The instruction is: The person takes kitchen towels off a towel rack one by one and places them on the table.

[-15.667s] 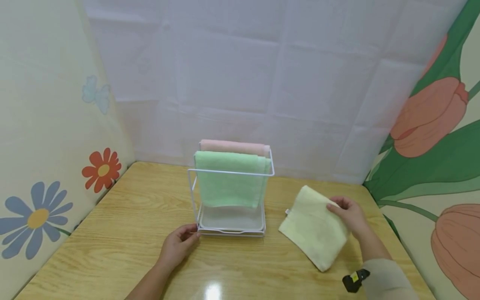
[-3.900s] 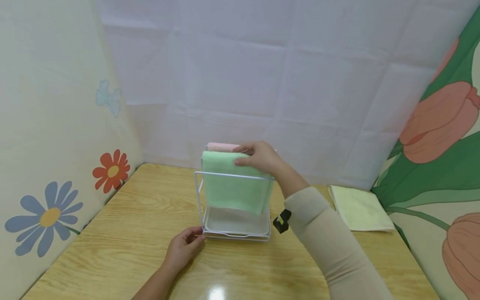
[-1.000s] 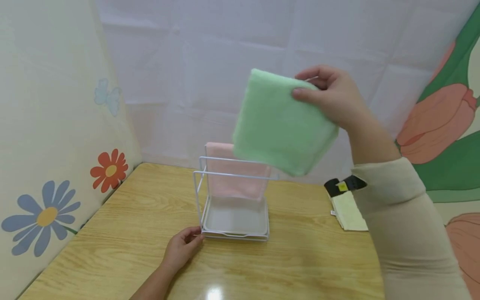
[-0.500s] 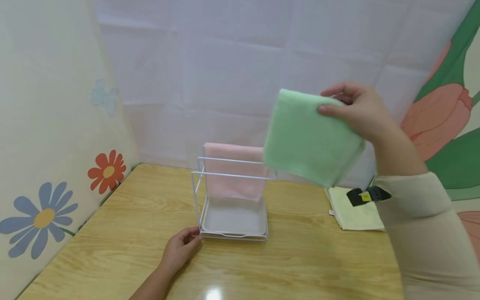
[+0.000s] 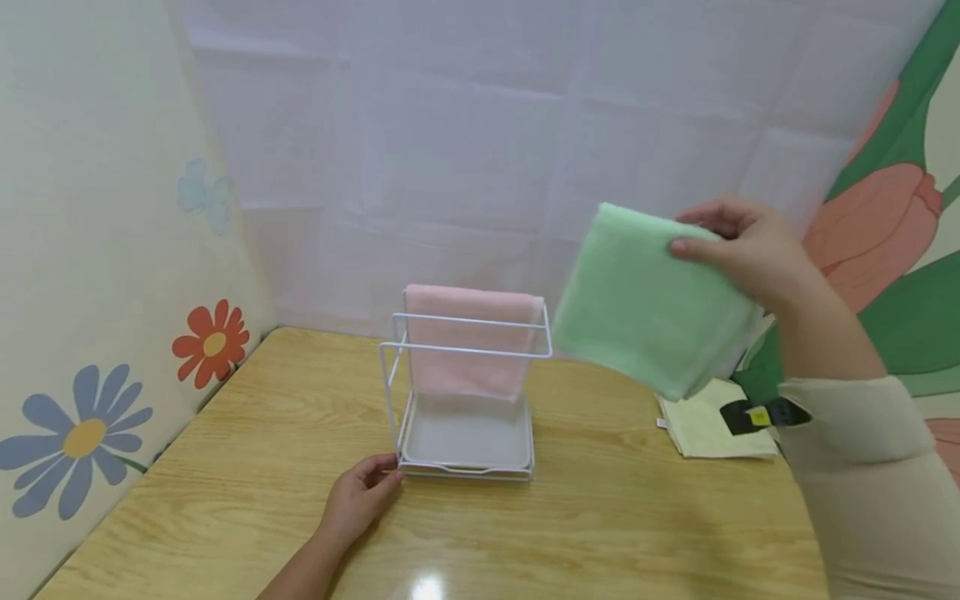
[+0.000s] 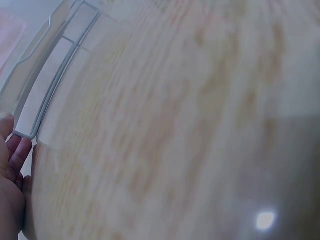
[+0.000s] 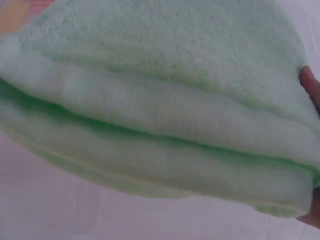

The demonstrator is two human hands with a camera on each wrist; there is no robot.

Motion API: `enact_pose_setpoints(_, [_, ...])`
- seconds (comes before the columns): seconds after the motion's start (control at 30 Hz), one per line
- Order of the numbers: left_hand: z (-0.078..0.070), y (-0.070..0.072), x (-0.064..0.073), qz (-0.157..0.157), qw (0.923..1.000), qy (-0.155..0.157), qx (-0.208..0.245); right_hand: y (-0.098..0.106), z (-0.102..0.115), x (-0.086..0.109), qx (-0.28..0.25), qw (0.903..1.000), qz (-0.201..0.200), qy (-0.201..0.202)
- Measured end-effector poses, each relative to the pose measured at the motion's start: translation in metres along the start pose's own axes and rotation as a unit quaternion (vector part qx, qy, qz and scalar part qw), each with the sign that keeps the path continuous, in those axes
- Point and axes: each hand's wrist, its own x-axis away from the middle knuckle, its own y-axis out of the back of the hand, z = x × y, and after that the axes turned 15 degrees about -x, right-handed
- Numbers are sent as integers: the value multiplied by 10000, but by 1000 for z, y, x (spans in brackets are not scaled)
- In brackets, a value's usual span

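- The right hand (image 5: 757,254) pinches a green towel (image 5: 652,300) near its top corner. The thumb is on the near side and the other fingers go behind.
- The green towel is folded and hangs in the air, to the right of the white rack (image 5: 465,351). It is tilted, with one corner pointing down. The right wrist view shows its soft, thick layers, one on top of the other.
- The left hand (image 5: 360,500) is down low on the table (image 5: 247,467). Its thumb and fingers pinch the front left bottom corner of the white rack.
- The two hands are well apart, one up high and one down low.
- A pink towel (image 5: 465,372) hangs folded over the back bar of the white rack. Two thin white bars cross in front of it.
- A pale tray (image 5: 468,429) sits in the bottom of the white rack.
- A yellow towel (image 5: 693,425) lies folded on the table, far over on the right. A small white tag sticks out on its left side.
- A light sleeve (image 5: 862,450) covers the right arm, and a black strap (image 5: 738,418) pokes out by the cuff.
- A blue flower (image 5: 84,438) and a red flower (image 5: 213,343) are on the left wall.
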Motion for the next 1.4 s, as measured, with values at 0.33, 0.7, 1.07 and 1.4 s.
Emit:
enact_pose_setpoints(0.33, [1, 1, -1, -36, 9999, -19, -132, 8, -22, 5, 254, 9995, -99, 125])
enact_pose_setpoints(0.7, [1, 2, -1, -1, 9997, 52, -218, -5, -56, 14, 22, 9990, 174, -399])
enact_pose_setpoints(1.07, [2, 0, -2, -14, 9999, -12, -147, -35, -97, 28, -444, 9958, 627, -502])
enact_pose_setpoints(1.4, [-1, 2, -1, 58, 9998, 9, -199, -55, -125, 47, -788, 9911, 900, -578])
